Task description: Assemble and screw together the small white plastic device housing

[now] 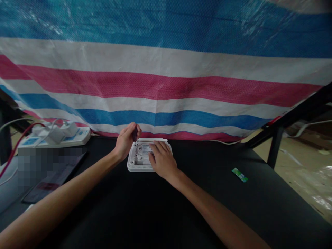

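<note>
A white plastic device (141, 168), like a router with a vented underside and a printed label, lies on the black table. My left hand (126, 140) is closed around a small screwdriver (135, 134) with a dark handle. The screwdriver stands upright, its tip at the device's far left corner. My right hand (164, 159) lies flat over the right part of the device, fingers stretched out across it and partly covering the label.
A white power strip (83, 136) with several plugs and cables stands at the left back. Nearer lies a dark tablet-like slab (55, 176). A small green packet (240, 175) rests on the table (207, 186) at right. A striped plastic sheet (160, 84) hangs behind.
</note>
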A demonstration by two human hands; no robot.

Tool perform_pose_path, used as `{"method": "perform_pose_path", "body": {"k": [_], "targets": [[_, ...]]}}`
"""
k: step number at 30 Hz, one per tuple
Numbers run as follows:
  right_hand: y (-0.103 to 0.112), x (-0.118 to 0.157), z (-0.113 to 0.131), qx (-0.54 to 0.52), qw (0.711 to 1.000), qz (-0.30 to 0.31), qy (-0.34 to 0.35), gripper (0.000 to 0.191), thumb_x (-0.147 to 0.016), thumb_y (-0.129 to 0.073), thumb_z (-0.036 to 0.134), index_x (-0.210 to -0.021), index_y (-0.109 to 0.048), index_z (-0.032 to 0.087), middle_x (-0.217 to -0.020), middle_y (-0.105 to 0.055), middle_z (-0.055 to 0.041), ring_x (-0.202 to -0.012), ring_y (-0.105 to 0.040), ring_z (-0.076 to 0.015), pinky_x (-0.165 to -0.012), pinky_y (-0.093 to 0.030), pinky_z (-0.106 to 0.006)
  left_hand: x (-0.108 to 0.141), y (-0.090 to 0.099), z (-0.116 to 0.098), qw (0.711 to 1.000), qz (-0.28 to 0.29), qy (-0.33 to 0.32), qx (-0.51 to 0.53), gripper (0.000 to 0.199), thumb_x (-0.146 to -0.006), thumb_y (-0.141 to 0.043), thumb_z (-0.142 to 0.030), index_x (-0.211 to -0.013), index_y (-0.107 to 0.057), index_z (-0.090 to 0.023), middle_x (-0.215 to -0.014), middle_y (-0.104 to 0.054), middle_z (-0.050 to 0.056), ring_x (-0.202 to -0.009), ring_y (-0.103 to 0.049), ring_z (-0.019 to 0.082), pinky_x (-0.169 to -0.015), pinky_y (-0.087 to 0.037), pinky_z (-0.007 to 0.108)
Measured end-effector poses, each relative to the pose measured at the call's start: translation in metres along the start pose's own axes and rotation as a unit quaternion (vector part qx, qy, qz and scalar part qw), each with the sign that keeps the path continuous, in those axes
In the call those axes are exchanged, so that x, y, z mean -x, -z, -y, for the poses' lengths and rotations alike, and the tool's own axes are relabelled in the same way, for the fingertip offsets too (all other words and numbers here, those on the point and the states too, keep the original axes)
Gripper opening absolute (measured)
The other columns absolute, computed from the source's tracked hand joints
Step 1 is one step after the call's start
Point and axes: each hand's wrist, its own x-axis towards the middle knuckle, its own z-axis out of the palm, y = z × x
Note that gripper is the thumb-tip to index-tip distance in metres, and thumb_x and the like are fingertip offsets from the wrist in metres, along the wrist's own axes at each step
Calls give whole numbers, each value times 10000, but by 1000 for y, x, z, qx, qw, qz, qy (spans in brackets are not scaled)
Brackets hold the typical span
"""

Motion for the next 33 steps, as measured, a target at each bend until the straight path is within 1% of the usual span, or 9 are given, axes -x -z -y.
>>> {"method": "perform_pose_path", "body": {"k": [3,6,11,14,19,21,26,29,33], "targets": [[1,0,0,2,1000,-7,2,382,-940,-470,283,-1265,-601,131,-1322,-587,-153,-1253,-488,-279,-1103,-336,-445,-2,3,-1,1000,-8,15,14,304,-903,-549,-409,-744,-518,-153,-602,-383,-23,-545,-365,103,-519,-320,208],[2,-1,1,0,1000,-9,2,371,-941,-469,282,-1256,-606,143,-1311,-594,-147,-1241,-497,-276,-1093,-348,-444,-1,1,-2,1000,-4,13,17,282,-907,-534,-404,-762,-492,-166,-589,-346,-38,-525,-332,98,-513,-309,201],[2,-1,1,-2,1000,-1,1,376,-944,-457,282,-1258,-603,136,-1318,-589,-149,-1242,-493,-277,-1094,-343,-452,-2,0,-2,999,-25,4,30,186,-895,-574,-310,-828,-436,-203,-626,-412,-44,-527,-369,93,-517,-311,185],[2,-1,1,-3,1000,1,1,378,-944,-455,284,-1258,-602,136,-1316,-590,-148,-1241,-493,-278,-1096,-339,-452,-6,4,0,999,-27,-5,34,180,-906,-565,-314,-820,-477,-184,-673,-468,-17,-568,-425,98,-523,-330,189],[0,-1,0,-3,1000,-3,3,380,-943,-456,286,-1263,-598,136,-1323,-583,-158,-1247,-491,-276,-1093,-340,-458,-10,11,2,998,-6,-6,58,294,-937,-529,-394,-767,-528,-154,-615,-381,-24,-537,-376,95,-501,-325,196],[0,-1,-1,-3,1000,-4,3,382,-941,-462,287,-1267,-595,141,-1325,-584,-153,-1248,-491,-275,-1093,-341,-458,-10,11,2,998,5,-6,69,276,-935,-544,-403,-793,-518,-168,-621,-363,-34,-528,-358,91,-496,-316,190],[-1,-1,-1,-3,1000,-5,4,376,-934,-475,280,-1256,-601,134,-1314,-591,-153,-1238,-498,-273,-1096,-342,-452,-9,11,1,997,2,-23,72,186,-899,-625,-304,-836,-487,-198,-674,-430,-33,-565,-410,89,-531,-340,178],[0,-1,0,-4,1000,-6,3,367,-930,-482,279,-1243,-611,138,-1309,-596,-149,-1235,-500,-274,-1092,-348,-445,-11,14,1,998,-5,-22,51,193,-905,-614,-322,-826,-510,-180,-718,-496,-2,-617,-473,105,-565,-374,194],[0,0,0,1,1000,-6,5,383,-939,-465,283,-1260,-603,127,-1326,-585,-157,-1247,-492,-279,-1098,-342,-451,-12,15,0,999,6,-12,52,272,-927,-577,-382,-794,-544,-148,-643,-433,-11,-573,-422,98,-557,-362,199]]}}
